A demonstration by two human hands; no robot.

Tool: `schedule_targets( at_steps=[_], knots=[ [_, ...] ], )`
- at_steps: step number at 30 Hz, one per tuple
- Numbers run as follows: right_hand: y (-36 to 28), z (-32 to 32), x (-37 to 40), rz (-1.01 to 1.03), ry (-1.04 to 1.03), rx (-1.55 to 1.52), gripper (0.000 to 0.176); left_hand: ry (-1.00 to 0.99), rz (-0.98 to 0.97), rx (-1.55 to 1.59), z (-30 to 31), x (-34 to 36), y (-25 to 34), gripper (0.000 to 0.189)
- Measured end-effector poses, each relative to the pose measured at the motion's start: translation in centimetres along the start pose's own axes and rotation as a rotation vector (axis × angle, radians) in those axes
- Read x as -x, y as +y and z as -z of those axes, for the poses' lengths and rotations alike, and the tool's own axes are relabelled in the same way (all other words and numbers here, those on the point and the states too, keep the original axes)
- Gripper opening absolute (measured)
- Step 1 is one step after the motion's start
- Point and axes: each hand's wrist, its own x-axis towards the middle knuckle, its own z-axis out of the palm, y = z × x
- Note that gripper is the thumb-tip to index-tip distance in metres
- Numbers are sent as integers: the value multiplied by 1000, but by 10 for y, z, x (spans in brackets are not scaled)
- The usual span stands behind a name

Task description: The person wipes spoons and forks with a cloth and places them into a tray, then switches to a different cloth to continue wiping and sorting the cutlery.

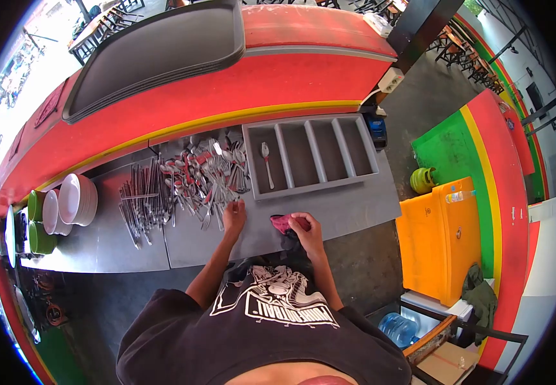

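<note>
Near the front edge of the metal counter, my right hand (309,232) is closed on a dark red cloth (282,223). My left hand (234,217) is at the lower right edge of a large pile of spoons and forks (204,173), its fingers pressed together; whatever they hold is too small to make out. Behind my hands lies a grey cutlery tray (310,190) with several long compartments. A single spoon (267,164) rests in its leftmost compartment. Left of the spoon pile is a heap of thin metal utensils (142,202), perhaps knives.
White bowls (78,200) and green containers (42,239) stand at the counter's left end. Dark serving trays (159,54) lie on the red ledge behind. A blue and black device (376,131) is beside the cutlery tray. An orange box (433,240) stands at the right.
</note>
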Motion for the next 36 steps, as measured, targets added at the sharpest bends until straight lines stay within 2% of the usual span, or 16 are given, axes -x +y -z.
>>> schedule_targets(
  at_steps=[4,7,9,11,16,19,22,26,29,32,35,36],
  knots=[
    [10,-1,-3,32,3,70,20,88,-131,-76,4,-21,14,35],
    [7,-3,-8,24,33,150,22,32,-89,-34,2,-43,35,33],
    [1,-6,-13,76,49,182,25,78,-201,-109,-16,-71,28,33],
    [0,-8,-11,72,72,170,26,64,-220,-209,-23,-87,26,33],
    [4,-10,-17,36,121,30,25,-57,-9,-400,-32,-114,56,32],
    [5,-6,-18,15,137,8,25,-50,-27,-494,-38,-120,60,29],
    [10,-1,-21,-8,152,9,24,-49,11,-451,-43,-127,51,27],
    [15,1,-24,-39,181,-33,25,-143,-172,-286,-44,-140,6,20],
    [23,0,-29,-65,230,-152,28,-67,-195,-332,-28,-128,15,21],
    [35,2,-34,-119,274,-274,28,-81,-253,-263,-1,-114,28,21],
    [34,-1,-37,-174,267,-361,26,-131,-312,-146,13,-120,7,21],
    [34,-1,-38,-187,258,-372,25,-151,-256,-72,19,-115,7,21]
  ],
)
